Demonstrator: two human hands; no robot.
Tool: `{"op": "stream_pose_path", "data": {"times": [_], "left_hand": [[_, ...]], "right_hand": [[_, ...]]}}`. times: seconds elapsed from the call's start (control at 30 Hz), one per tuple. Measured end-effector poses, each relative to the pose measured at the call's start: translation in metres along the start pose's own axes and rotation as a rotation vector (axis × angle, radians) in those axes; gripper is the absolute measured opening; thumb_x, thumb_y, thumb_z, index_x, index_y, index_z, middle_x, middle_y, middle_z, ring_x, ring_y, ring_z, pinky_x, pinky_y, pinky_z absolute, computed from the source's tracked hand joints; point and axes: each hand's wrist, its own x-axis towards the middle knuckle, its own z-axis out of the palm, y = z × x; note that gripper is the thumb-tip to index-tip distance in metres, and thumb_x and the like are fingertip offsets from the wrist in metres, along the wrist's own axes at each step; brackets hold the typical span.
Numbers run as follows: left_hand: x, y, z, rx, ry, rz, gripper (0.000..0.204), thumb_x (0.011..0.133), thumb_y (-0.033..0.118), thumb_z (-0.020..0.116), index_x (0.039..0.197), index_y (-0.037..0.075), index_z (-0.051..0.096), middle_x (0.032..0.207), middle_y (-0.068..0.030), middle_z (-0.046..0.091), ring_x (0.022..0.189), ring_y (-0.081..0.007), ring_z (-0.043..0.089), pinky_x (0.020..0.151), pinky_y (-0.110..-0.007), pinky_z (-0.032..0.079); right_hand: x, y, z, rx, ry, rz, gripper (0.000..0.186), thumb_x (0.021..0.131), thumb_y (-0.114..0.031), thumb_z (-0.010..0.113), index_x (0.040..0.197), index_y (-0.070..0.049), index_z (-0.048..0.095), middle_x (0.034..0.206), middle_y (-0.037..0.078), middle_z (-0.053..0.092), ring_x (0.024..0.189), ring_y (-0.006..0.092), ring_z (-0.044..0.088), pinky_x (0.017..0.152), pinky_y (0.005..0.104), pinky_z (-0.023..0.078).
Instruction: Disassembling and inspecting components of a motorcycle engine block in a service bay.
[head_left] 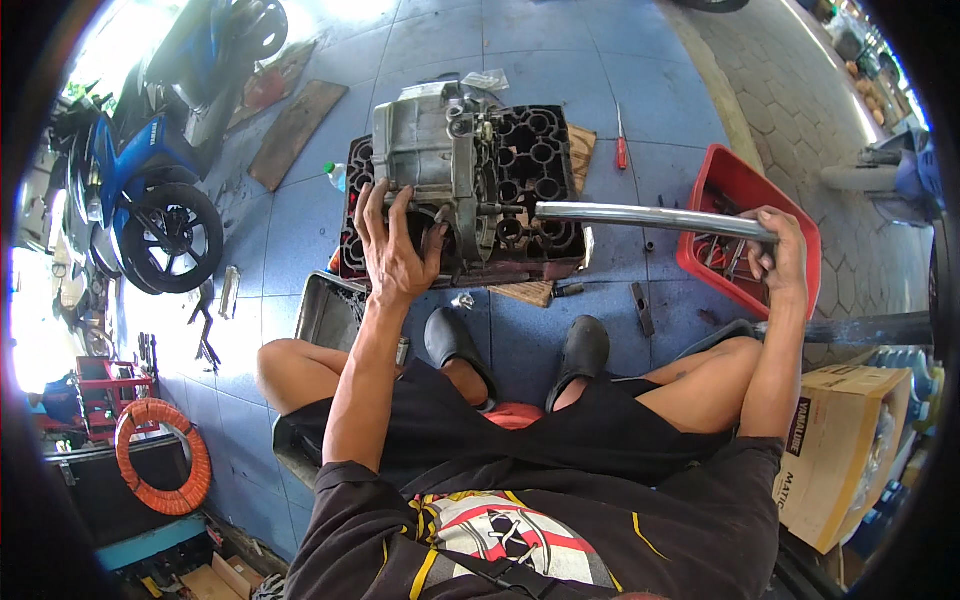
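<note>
A grey metal engine case [415,150] lies on an upturned black plastic crate [575,190]. My left hand [398,245] rests on the engine's near left part, fingers spread and thumb apart, beside a dark round opening. My right hand [782,250] is closed around the right end of a long, shiny metal tube [650,218]. The tube lies nearly level, its left end close to a thin shaft [505,210] sticking out of the engine's right side. A small gap seems to part them. Inside the tube cannot be seen.
A red tub [812,270] of tools stands below my right hand. A red-handled screwdriver [621,152], a hammer head [642,308] and a wooden board [297,135] lie on the blue tiles. A metal tray [325,315] is near my left knee; a cardboard box [835,450] stands at right.
</note>
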Motion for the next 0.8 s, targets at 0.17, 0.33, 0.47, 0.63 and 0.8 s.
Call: {"op": "stream_pose_path", "data": {"times": [0.17, 0.33, 0.47, 0.63, 0.8], "left_hand": [[-0.005, 0.000, -0.002, 0.020, -0.014, -0.001, 0.058, 0.081, 0.027, 0.071, 0.130, 0.003, 0.051, 0.137, -0.0245, 0.041, 0.130, -0.0454, 0.035, 0.109, -0.054, 0.027], [-0.006, -0.002, 0.002, 0.033, -0.013, 0.009, 0.059, 0.083, 0.031, 0.068, 0.130, 0.001, 0.050, 0.138, -0.0252, 0.039, 0.130, -0.0453, 0.034, 0.109, -0.054, 0.027], [-0.006, -0.002, 0.002, 0.035, -0.022, 0.008, 0.060, 0.083, 0.032, 0.068, 0.131, 0.001, 0.049, 0.138, -0.0252, 0.039, 0.130, -0.0453, 0.034, 0.109, -0.055, 0.027], [-0.005, 0.001, 0.001, 0.048, -0.009, 0.026, 0.061, 0.084, 0.034, 0.067, 0.131, -0.001, 0.049, 0.138, -0.0261, 0.039, 0.130, -0.0455, 0.033, 0.109, -0.055, 0.027], [-0.002, 0.012, -0.003, -0.015, 0.058, 0.051, 0.062, 0.083, 0.033, 0.066, 0.130, -0.003, 0.048, 0.135, -0.0260, 0.041, 0.129, -0.0447, 0.034, 0.108, -0.055, 0.028]], "right_hand": [[0.004, 0.007, 0.031, 0.064, 0.051, 0.066, 0.034, 0.087, -0.022, 0.053, 0.090, 0.009, 0.066, 0.053, 0.006, 0.052, 0.032, 0.0065, 0.037, 0.027, 0.0238, 0.036], [0.016, 0.038, 0.044, 0.143, -0.060, 0.235, 0.035, 0.090, -0.026, 0.051, 0.094, 0.006, 0.064, 0.054, 0.005, 0.051, 0.033, 0.0060, 0.038, 0.030, 0.0254, 0.038], [0.029, 0.081, 0.066, 0.296, 0.005, 0.528, 0.025, 0.089, -0.028, 0.057, 0.081, -0.004, 0.057, 0.056, 0.004, 0.050, 0.037, 0.0064, 0.038, 0.034, 0.0238, 0.033], [0.032, 0.089, 0.071, 0.130, 0.095, 0.453, 0.025, 0.089, -0.031, 0.060, 0.077, -0.010, 0.053, 0.060, 0.004, 0.052, 0.042, 0.0097, 0.039, 0.039, 0.0261, 0.030], [0.046, 0.094, 0.071, 0.081, 0.172, 0.398, 0.030, 0.088, -0.038, 0.061, 0.081, -0.010, 0.056, 0.064, 0.002, 0.050, 0.050, 0.0121, 0.041, 0.042, 0.0289, 0.030]]}}
